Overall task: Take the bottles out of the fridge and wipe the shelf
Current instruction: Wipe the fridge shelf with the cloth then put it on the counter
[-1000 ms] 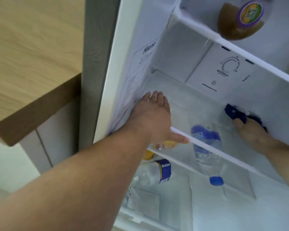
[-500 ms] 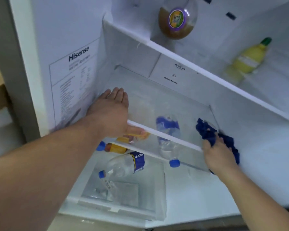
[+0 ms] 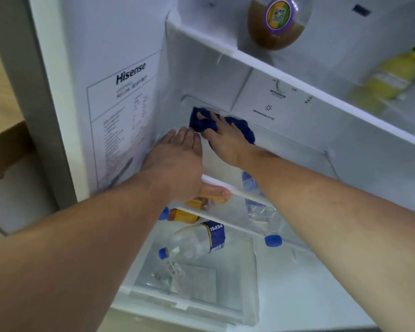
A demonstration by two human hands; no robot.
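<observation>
Shelf (image 3: 297,149) of clear glass with a white front rail, the middle level of an open fridge, seen from above by someone reaching in with both bare arms. On the far left, the fridge's white inner side wall carries a printed label (image 3: 125,121) headed "Hisense". Next to that wall, the left hand (image 3: 177,164) lies flat and open on the shelf's left end, palm down and fingers straight, its thumb hooked under the front rail; it holds nothing. Just to its right, almost touching its fingertips, the right hand (image 3: 225,140) presses a dark blue cloth (image 3: 201,119) onto the shelf at the back left corner, fingers spread over the crumpled fabric. Behind the cloth, the back wall has a control panel (image 3: 273,101) marked "Deodorizing Filter". Through the glass, on the level below, lie an orange bottle (image 3: 182,215) with a blue cap, a clear Pepsi bottle (image 3: 197,240) on its side, and further right a clear water bottle (image 3: 261,212) with a blue cap pointing toward the viewer. On the upper shelf stand a brown jar (image 3: 277,22) with a purple lid and, at the far right, a blurred yellow bottle (image 3: 391,77) with a green cap.
</observation>
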